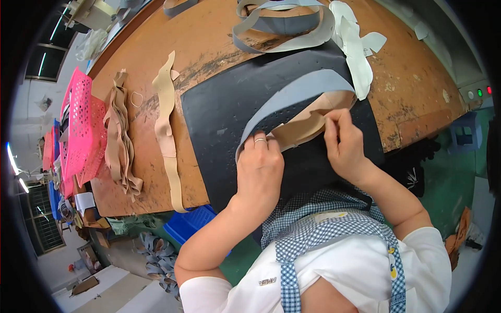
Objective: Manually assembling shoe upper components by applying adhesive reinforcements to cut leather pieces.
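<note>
A band of blue-grey material [300, 93] curves in a standing loop above a black mat [214, 115], with a tan strip [301, 128] along its inner side. My left hand [259, 169], a ring on one finger, is closed on the band's near left end. On the right, my right hand [345, 143] pinches the edge of the tan strip between thumb and fingers. My fingers hide the exact spots they grip.
Finished-looking grey loops [284, 26] lie at the table's far side beside white pattern-like pieces [355, 49]. Leftward are a long tan strip [166, 117], a bundle of tan strips [120, 138] and a pink perforated basket [81, 125]. A blue crate [190, 223] sits below the table edge.
</note>
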The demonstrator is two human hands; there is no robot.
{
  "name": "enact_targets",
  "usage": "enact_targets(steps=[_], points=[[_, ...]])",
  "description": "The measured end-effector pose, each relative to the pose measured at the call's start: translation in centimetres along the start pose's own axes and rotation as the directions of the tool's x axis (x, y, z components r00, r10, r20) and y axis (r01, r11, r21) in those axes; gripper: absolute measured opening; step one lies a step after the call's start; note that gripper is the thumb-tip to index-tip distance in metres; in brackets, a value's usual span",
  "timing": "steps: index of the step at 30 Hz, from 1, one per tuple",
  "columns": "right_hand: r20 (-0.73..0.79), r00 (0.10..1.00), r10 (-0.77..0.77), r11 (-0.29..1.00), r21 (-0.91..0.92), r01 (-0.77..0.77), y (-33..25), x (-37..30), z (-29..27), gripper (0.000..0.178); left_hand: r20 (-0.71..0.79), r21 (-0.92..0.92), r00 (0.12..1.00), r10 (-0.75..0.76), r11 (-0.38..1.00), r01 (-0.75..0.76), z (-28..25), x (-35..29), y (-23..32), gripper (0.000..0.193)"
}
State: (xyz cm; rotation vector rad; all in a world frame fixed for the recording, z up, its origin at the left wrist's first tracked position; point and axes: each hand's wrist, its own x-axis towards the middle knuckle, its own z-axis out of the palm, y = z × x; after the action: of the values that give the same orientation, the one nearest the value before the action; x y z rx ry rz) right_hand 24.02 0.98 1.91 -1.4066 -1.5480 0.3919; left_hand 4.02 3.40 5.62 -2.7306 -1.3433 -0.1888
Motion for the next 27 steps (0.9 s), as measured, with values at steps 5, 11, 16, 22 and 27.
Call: enact_targets(steps=[5, 11, 16, 22, 27], points=[[0.081, 0.990, 0.118, 0.990, 0.070, -0.124, 0.4, 0.0, 0.1, 0.008, 0.238, -0.512, 0.968, -0.086, 0.835, 0.200, 0.5, 1.1, -2.9, 0.017], [0.237, 0.902, 0.362, 0.541, 0.735, -0.410, 0.5, 1.7, -1.7, 0.032, 0.501, -0.769, 0.847, -0.179, 0.357, 0.531, 0.6, 1.7, -4.1, 0.023], [0.373, 0.927, 0.053, 0.863, 0.449, -0.230, -1.2, 1.2, -0.2, 0.025, 0.666, -0.654, 0.690, -0.283, 0.223, 0.723, 0.8, 2.8, -4.9, 0.031], [0.325, 0.916, -0.237, 0.961, -0.062, 0.271, -1.2, 0.1, 2.0, 0.032, 0.530, -0.737, 0.791, -0.304, 0.296, 0.608, 1.7, 2.4, -4.8, 0.027], [0.329, 0.911, -0.247, 0.950, -0.105, 0.295, -1.3, -0.4, 2.6, 0.044, 0.508, -0.672, 0.826, -0.245, 0.486, 0.558, 1.0, 2.6, -4.4, 0.020]])
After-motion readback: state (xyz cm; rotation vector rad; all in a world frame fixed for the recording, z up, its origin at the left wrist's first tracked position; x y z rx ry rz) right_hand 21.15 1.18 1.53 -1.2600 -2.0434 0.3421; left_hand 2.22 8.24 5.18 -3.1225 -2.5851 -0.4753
